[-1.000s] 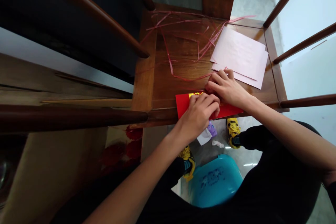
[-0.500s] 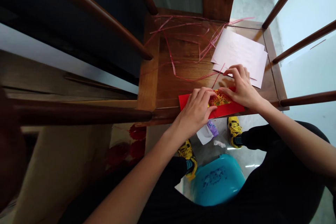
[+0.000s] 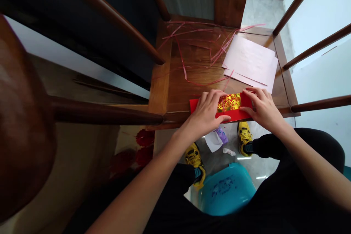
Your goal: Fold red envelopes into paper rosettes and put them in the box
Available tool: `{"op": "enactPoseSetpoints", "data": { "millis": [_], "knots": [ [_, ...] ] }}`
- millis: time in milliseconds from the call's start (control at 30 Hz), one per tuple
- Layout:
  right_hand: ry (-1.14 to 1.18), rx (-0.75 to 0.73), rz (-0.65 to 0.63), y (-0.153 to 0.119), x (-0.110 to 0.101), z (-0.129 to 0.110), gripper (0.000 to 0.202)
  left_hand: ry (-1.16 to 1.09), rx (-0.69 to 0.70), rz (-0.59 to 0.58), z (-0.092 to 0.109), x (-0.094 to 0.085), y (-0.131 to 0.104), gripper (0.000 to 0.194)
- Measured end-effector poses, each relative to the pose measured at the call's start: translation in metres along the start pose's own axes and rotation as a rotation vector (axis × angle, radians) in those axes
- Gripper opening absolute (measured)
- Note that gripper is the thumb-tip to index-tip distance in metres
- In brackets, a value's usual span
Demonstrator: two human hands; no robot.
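A long red paper piece with a shiny gold pattern (image 3: 229, 101) lies along the front edge of the wooden chair seat (image 3: 189, 91). My left hand (image 3: 206, 109) bends over its left part, thumb at the near edge and fingers at the far edge. At the right end my right hand (image 3: 261, 106) grips it the same way, between thumb and fingers. A thin pink plastic string (image 3: 228, 80) runs from the seat down to the paper and across its gold part, close to my left fingers. My palms hide both ends of the paper in part.
Loose pink strands (image 3: 211, 53) trail over the back of the seat. White paper sheets (image 3: 251, 60) lie at its right. Wooden spindles (image 3: 319, 103) flank the seat. Below are a blue plastic stool (image 3: 227, 190), a purple packet (image 3: 222, 135) and yellow shoes (image 3: 244, 135).
My right hand has come down from above the pink string to the paper's right end. More of the gold pattern shows between my hands. The view has shifted slightly.
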State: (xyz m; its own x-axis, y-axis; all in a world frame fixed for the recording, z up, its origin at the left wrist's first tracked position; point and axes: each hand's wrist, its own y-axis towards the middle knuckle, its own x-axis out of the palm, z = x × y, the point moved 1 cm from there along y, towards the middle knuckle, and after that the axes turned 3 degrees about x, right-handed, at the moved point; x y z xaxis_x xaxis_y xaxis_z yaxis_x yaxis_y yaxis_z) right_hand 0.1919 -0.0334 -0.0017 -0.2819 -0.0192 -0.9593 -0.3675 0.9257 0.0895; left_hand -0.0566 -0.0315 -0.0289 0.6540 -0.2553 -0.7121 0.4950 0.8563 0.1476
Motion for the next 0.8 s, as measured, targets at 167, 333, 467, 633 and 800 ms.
{"op": "enactPoseSetpoints", "data": {
  "millis": [167, 333, 467, 633, 800],
  "knots": [
    [-0.007, -0.019, -0.019, 0.003, 0.001, 0.001, 0.050, -0.014, 0.020, -0.091, -0.004, -0.007, 0.001, 0.070],
    [-0.011, -0.001, 0.021, 0.004, 0.007, 0.001, 0.047, 0.038, 0.012, -0.040, 0.000, -0.004, -0.001, 0.051],
    [-0.018, 0.022, 0.023, 0.005, 0.008, 0.000, 0.046, 0.068, 0.000, -0.033, 0.003, -0.003, -0.002, 0.055],
    [-0.052, 0.043, 0.041, 0.004, 0.010, -0.002, 0.050, 0.125, 0.022, -0.014, 0.008, 0.000, -0.004, 0.063],
    [-0.073, 0.047, 0.080, 0.000, 0.010, -0.004, 0.052, 0.182, -0.043, 0.025, 0.014, 0.006, 0.003, 0.053]
  ]
}}
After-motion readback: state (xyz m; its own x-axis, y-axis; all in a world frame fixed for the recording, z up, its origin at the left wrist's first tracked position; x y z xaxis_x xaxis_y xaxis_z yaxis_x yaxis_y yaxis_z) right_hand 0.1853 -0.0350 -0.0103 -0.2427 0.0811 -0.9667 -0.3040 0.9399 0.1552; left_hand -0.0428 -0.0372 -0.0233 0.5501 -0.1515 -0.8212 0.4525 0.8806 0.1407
